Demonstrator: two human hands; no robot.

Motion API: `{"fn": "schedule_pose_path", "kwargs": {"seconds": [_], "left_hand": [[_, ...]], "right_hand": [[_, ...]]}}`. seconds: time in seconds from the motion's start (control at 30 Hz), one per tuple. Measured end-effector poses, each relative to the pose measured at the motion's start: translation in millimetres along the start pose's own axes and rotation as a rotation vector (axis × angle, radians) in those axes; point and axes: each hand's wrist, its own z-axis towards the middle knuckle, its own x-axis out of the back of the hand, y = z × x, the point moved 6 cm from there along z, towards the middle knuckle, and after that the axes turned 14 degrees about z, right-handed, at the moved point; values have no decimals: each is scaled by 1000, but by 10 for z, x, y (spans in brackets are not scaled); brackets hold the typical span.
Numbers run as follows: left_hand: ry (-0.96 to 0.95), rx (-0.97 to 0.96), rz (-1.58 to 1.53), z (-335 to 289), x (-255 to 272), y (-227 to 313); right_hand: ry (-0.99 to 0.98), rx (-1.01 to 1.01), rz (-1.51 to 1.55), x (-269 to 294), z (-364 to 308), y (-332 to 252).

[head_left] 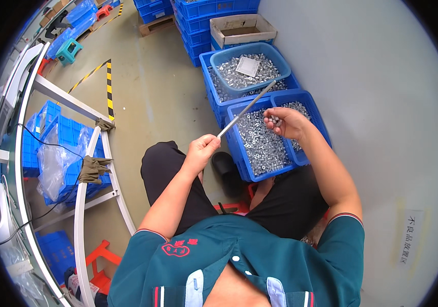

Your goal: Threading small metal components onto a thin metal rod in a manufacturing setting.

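Teal shirt (280,250), rod (247,109), grey floor (152,97), pale wall (377,133)

From my remote seat I have my left hand (202,152) with its back turned upward and the fingers folded closely into a grip. My left forearm (166,200) runs behind it in a slanted line, with the left wrist (190,171) nearly straight. My right hand (291,123) is farther forward and to the right, well apart from the left one; its fingers are bent inward, like a small cup, toward the left hand's side. My right forearm (326,159) extends behind it, the elbow bent.
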Motion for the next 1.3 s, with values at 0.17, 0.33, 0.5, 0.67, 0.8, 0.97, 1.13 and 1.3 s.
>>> {"fn": "schedule_pose_path", "kwargs": {"seconds": [0.17, 0.33, 0.5, 0.67, 0.8, 0.97, 1.13, 1.3], "left_hand": [[0, -19, 80, 2, -3, -15], [20, -71, 119, -14, -4, -57], [7, -66, 159, -21, -20, -59], [-47, 4, 195, -44, -55, -49], [-46, -8, 190, -40, -85, -66], [-12, -42, 204, -30, -85, -73], [3, -68, 208, -39, -72, -98], [-8, -44, 199, -29, -85, -110]], "right_hand": [[-46, 179, 3, -92, -152, -196], [46, 324, 123, -36, -237, -336], [-36, 372, 271, 37, -286, -454], [-23, 471, 395, 70, -299, -507], [-40, 479, 339, -2, -317, -486], [-125, 426, 339, -146, -330, -425], [4, 438, 299, -179, -334, -393], [7, 447, 299, -163, -311, -394]]}}
